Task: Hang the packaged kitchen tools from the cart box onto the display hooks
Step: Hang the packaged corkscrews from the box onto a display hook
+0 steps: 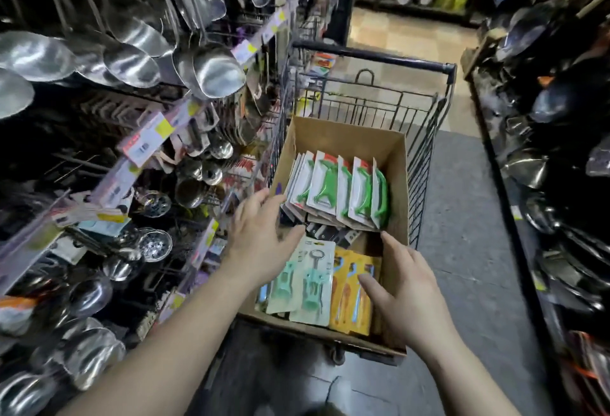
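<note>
A cardboard box (343,135) sits in a black wire cart (425,118). At its far end stands a row of carded green tools (340,191). Nearer lie mint-green corkscrew packs (312,283) and orange-backed packs (355,297). My left hand (260,237) hovers over the box's left edge, fingers spread and holding nothing. My right hand (406,287) reaches in from the right, fingers extended above the orange packs, also empty. Display hooks (79,165) with hanging utensils line the rack on the left.
Steel ladles and scoops (132,52) hang on the left rack above strainers (155,244) and price tags. Dark shelving with metal ware (561,168) borders the aisle on the right. Grey floor (462,217) runs between cart and right shelf.
</note>
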`<state>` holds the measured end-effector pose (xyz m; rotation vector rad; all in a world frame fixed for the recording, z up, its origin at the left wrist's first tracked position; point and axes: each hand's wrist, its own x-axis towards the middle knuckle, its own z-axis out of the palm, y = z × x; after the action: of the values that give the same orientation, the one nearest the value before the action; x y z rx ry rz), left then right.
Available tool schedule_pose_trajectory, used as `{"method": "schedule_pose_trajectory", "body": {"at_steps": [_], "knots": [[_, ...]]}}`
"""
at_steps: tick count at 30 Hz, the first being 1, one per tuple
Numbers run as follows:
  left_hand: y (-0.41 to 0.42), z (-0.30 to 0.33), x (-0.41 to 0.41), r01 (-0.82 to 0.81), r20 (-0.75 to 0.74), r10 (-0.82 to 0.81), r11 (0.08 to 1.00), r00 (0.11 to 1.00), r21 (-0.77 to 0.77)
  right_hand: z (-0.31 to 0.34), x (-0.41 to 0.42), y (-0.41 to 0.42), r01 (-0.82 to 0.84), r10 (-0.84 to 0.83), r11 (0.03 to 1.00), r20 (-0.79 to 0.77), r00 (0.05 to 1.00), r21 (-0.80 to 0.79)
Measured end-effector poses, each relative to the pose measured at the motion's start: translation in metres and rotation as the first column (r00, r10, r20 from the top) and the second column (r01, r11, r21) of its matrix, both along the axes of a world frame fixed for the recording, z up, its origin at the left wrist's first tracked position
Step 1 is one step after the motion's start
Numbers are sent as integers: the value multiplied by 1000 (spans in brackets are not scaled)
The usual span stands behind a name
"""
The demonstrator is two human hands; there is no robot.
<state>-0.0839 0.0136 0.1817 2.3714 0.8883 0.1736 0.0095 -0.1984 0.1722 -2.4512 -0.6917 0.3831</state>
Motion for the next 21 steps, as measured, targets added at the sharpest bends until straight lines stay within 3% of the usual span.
{"method": "schedule_pose_trajectory", "body": {"at_steps": [11, 16, 21], "knots": [[-23, -89, 3, -132, -293, 101, 987, 951, -87, -57, 113, 83, -224, 206, 970, -170, 964, -91], [-16, -124, 20, -207, -358, 146, 968, 922, -139, -104, 117, 99, -300, 246, 940, -287, 926, -160], [1, -164, 43, -199, -425, 83, 951, 901, -236, -149, 105, 100, -302, 180, 920, -415, 892, -251]]}}
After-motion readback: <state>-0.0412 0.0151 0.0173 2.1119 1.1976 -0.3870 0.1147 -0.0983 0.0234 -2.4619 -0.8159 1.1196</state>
